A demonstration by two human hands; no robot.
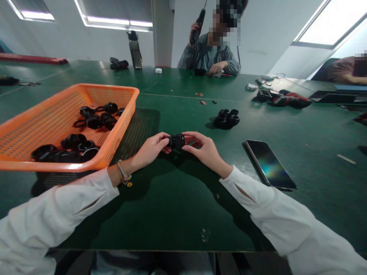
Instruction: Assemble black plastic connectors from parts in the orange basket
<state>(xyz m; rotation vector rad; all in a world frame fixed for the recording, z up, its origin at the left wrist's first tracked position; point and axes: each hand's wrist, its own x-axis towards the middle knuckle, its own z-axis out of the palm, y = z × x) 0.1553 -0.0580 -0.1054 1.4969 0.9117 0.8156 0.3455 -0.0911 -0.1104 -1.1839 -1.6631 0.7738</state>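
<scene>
Between my two hands is a small black cylindrical part [176,141], lying sideways just over the green table. My left hand [153,149] pinches its left end between thumb and fingers. On the right end, my right hand [203,148] is closed with thumb and fingertips. Ridges or rings run round the part, but its exact kind is unclear. Beyond my right hand stands a cluster of several similar black parts [226,119], grouped upright. To the left, an orange plastic basket [107,152] holds several more black round parts [71,147], some with loops.
A smartphone [269,164] lies right of my right hand. Across the green table [177,217] a person [209,53] sits holding a black tool [198,26]. A tall bottle-like object [134,51] stands at the back. Dark and red items [282,98] lie at the far right.
</scene>
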